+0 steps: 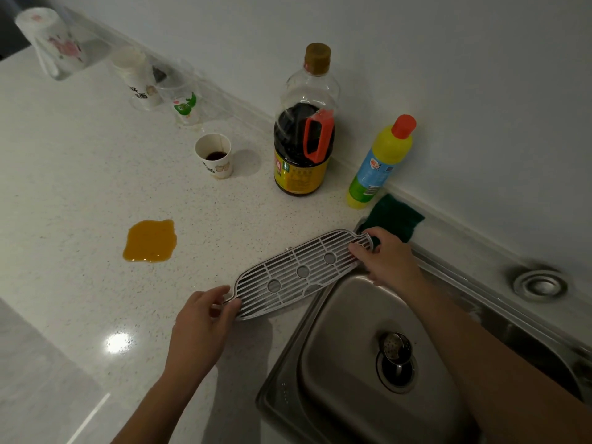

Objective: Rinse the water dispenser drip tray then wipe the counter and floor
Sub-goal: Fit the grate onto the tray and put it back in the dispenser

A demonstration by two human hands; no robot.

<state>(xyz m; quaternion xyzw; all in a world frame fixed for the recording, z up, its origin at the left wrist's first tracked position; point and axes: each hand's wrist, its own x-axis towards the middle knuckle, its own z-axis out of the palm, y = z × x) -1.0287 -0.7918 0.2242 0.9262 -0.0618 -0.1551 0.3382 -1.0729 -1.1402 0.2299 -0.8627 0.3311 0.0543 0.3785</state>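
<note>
The drip tray (298,274) is grasped at its ends by the left hand (198,325) and right hand (387,261), at the sink's (336,347) far corner. An orange spill (149,241) is seen left of the sink.

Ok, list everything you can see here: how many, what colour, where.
drip tray grille: one, white, across counter edge and sink corner
spill: one, orange-brown, on counter left of grille
paper cup: one, white, dark liquid inside, behind spill
sauce bottle: one, clear, dark liquid, by wall
detergent bottle: one, yellow, red cap, right of sauce bottle
scouring pad: one, green, sink's back corner
sink: one, steel, lower right
cup stack: one, white, far left by wall
clear cup: one, green print, beside the stack
floral wrapped item: one, white, blurred, far left
counter: one, white speckled
hands: two; left hand grips the grille's near end, right hand the far end
</note>
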